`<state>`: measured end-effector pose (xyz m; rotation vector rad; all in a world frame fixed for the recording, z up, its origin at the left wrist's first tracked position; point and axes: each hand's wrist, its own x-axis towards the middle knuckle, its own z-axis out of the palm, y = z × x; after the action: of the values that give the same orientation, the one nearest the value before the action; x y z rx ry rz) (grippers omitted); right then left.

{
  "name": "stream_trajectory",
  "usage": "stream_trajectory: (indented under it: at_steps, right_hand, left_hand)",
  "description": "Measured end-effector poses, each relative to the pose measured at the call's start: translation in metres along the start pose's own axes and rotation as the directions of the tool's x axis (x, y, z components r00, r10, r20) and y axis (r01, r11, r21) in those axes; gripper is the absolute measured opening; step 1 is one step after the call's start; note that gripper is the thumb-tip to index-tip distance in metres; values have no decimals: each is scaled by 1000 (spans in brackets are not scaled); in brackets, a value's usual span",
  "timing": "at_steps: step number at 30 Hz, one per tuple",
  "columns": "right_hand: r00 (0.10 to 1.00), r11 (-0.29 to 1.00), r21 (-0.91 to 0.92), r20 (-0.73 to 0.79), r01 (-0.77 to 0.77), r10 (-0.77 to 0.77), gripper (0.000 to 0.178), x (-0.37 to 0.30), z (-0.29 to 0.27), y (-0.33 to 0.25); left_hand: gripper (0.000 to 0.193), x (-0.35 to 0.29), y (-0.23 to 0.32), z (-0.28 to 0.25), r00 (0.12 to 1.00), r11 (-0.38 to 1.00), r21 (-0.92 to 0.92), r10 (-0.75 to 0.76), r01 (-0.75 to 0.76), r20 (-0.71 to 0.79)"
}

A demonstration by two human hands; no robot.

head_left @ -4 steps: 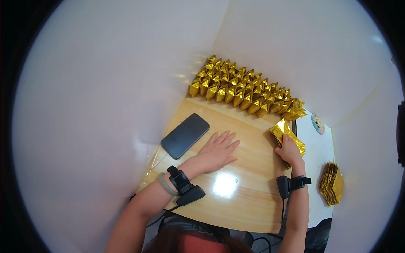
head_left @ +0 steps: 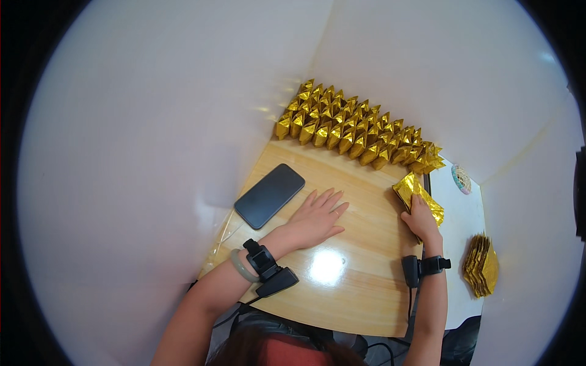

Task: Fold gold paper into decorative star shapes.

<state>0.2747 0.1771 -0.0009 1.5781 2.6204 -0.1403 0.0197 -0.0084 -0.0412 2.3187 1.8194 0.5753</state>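
My left hand (head_left: pixel 314 222) lies flat on the wooden table (head_left: pixel 360 268), fingers spread, holding nothing. It rests close to a dark smartphone (head_left: pixel 269 196). Over at the table's right edge, my right hand (head_left: pixel 422 221) is closed on folded gold foil paper (head_left: pixel 410 186). Its fingers lie over the shiny foil and its thumb is at the near left side. How many sheets lie under those fingers is hidden.
Rows of pointed gold foil ingots (head_left: pixel 348 131) stand along the table's far edge. On the white surface to the right are a small round woven item (head_left: pixel 461 179) and a stack of folded gold foil paper (head_left: pixel 480 266). White walls (head_left: pixel 152 152) rise at left and back.
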Motion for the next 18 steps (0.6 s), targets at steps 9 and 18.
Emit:
stream_trajectory:
  at_steps: [9,18]
  right_hand:
    - [999,998,-63,-38,-22,20,85,-23,18,8]
    - [996,984,169,-82,54,-40,58,-31,16,13]
  left_hand:
    - [58,-2,-1,1,1000,1000,17,-1,1,-8]
    - [58,-1,-1,1,1000,1000,13,-23,22,20]
